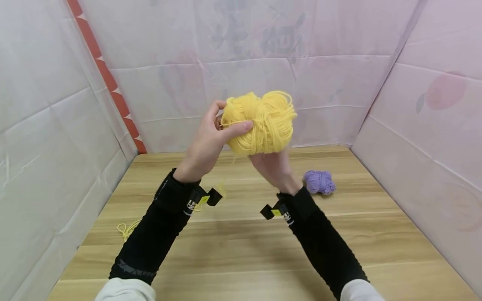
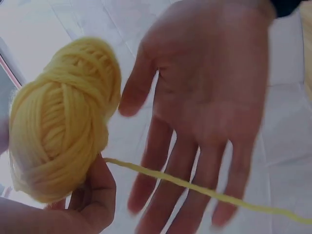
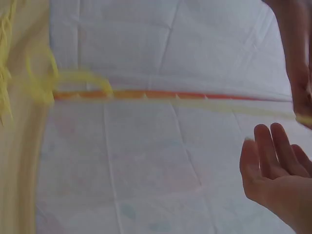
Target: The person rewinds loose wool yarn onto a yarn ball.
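My left hand [image 1: 205, 140] grips a ball of yellow yarn [image 1: 260, 123] up above the table, its thumb lying across the front. Behind and below the ball, partly hidden by it, is my right hand [image 1: 275, 167]. The left wrist view shows that right hand [image 2: 204, 87] with its fingers straight and palm bare, beside the yarn ball [image 2: 58, 126]. A single yellow strand [image 2: 195, 187] leads off from the ball and passes across the right hand's fingers in that view; whether it touches them I cannot tell. Loose yellow yarn [image 1: 127, 229] lies on the table by the left forearm.
A small purple yarn ball [image 1: 319, 182] sits on the wood-grain table [image 1: 233, 255], right of my right wrist. Pale patterned sheets [image 1: 248, 79] stand as walls at the back and both sides. A red strip [image 1: 109, 79] runs down the back left corner.
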